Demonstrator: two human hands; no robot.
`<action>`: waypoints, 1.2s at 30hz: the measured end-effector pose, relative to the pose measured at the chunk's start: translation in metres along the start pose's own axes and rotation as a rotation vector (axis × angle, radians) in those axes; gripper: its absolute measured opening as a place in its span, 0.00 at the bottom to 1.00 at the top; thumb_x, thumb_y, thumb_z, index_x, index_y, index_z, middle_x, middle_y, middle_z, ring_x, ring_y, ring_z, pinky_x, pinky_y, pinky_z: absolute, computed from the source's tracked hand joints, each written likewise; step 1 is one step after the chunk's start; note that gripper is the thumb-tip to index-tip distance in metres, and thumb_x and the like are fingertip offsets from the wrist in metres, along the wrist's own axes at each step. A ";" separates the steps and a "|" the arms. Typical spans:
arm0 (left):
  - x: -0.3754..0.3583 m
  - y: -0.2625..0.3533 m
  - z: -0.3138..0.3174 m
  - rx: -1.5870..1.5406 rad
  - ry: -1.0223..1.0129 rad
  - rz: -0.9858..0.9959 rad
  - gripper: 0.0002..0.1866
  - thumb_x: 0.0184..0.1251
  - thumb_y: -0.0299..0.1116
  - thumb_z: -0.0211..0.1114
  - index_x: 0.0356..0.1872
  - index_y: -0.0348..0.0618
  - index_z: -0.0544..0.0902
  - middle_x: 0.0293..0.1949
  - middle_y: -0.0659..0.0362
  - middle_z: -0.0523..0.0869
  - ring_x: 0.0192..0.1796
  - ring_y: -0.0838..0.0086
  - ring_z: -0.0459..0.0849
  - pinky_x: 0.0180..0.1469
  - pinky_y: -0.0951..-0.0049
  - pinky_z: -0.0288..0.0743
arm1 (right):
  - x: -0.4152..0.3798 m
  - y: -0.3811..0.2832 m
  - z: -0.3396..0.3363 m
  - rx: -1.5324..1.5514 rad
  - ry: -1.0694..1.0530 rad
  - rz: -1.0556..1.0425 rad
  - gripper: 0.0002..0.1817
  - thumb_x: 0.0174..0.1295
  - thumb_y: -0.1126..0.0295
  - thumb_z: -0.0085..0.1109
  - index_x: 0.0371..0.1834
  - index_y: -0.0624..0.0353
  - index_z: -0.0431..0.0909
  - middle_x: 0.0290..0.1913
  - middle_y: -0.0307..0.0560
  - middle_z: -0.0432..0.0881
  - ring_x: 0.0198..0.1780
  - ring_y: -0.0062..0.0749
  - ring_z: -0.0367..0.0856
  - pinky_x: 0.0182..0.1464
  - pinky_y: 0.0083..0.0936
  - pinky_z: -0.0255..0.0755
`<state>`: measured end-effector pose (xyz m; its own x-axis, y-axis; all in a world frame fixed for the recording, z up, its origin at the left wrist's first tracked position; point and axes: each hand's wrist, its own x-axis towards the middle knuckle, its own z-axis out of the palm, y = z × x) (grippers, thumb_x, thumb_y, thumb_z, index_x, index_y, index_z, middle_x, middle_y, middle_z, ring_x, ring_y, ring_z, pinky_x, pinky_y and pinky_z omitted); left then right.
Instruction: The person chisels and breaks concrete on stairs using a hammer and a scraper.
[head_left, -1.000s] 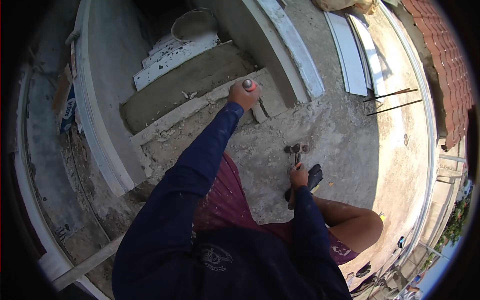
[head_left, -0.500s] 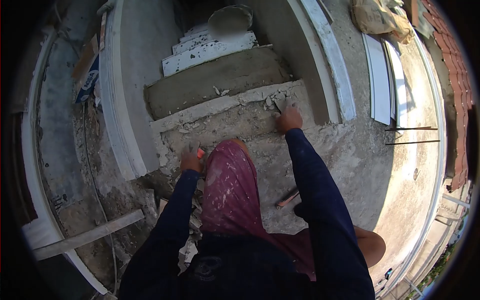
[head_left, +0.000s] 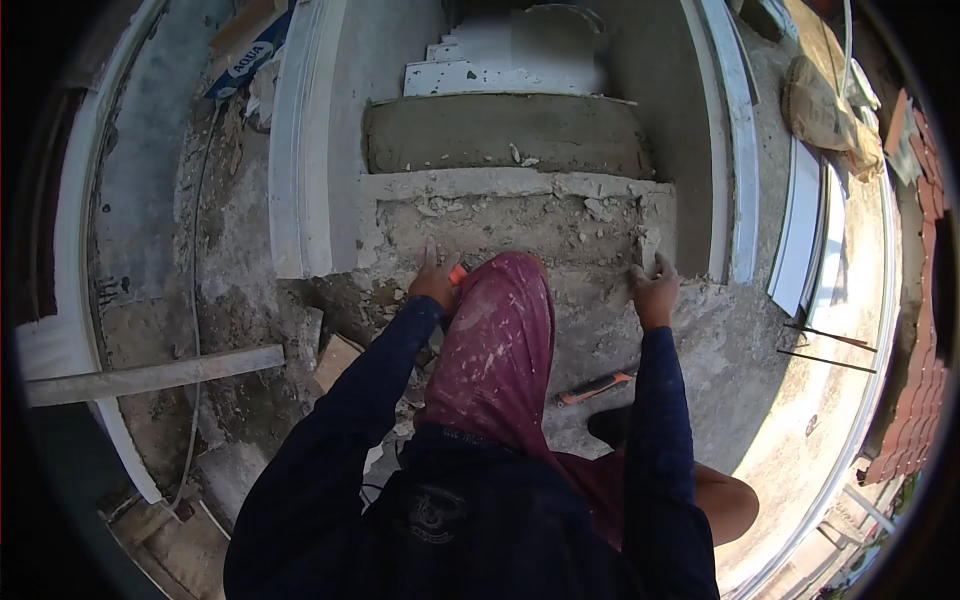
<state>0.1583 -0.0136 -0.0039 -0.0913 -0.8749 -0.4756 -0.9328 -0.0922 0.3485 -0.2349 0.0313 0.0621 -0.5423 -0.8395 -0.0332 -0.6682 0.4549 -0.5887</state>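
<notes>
A chipped concrete step with a rough, rubble-strewn top lies across the doorway in front of me. At its left front, my left hand is closed on a small orange-red object, mostly hidden by the fingers and the knee; one finger points forward along the concrete. My right hand is at the step's right front corner, fingers curled. A narrow pale grey piece extends just beyond its fingertips, and I cannot tell whether the hand grips it. My knee, in stained maroon cloth, comes between the hands.
Behind the step is a smooth grey cement band, then white stairs. An orange-and-black hand tool lies on the floor right of my knee. A plank juts in at left; white panels and a sack lie right.
My right hand has moved from the step's broken top to its right front corner. The left hand stays at the left front, orange-red object still in it. The view has shifted and turned.
</notes>
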 end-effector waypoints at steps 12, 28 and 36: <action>-0.091 -0.131 -0.145 -0.327 0.211 -0.180 0.27 0.59 0.47 0.72 0.52 0.36 0.82 0.45 0.41 0.87 0.51 0.45 0.85 0.54 0.54 0.78 | -0.210 -0.249 0.084 0.492 -0.806 -0.309 0.32 0.55 0.63 0.73 0.59 0.72 0.74 0.53 0.68 0.81 0.57 0.57 0.80 0.60 0.40 0.74; -0.070 -0.082 0.023 0.082 -0.091 -0.115 0.35 0.59 0.48 0.73 0.66 0.45 0.75 0.61 0.39 0.79 0.64 0.47 0.78 0.65 0.53 0.73 | -0.195 0.191 0.047 -0.244 -0.286 0.834 0.23 0.58 0.60 0.68 0.52 0.65 0.84 0.55 0.61 0.85 0.56 0.52 0.85 0.55 0.39 0.77; -0.064 -0.105 0.043 0.279 -0.028 0.060 0.32 0.60 0.57 0.71 0.61 0.51 0.79 0.52 0.44 0.85 0.56 0.48 0.84 0.58 0.52 0.77 | -0.181 0.151 0.037 0.230 -0.051 0.749 0.15 0.61 0.63 0.61 0.42 0.66 0.82 0.41 0.56 0.86 0.41 0.52 0.86 0.40 0.42 0.79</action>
<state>0.2465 0.0725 -0.0450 -0.1553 -0.8609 -0.4845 -0.9849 0.0971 0.1431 -0.2189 0.2414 -0.0504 -0.7790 -0.3488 -0.5211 -0.0088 0.8371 -0.5471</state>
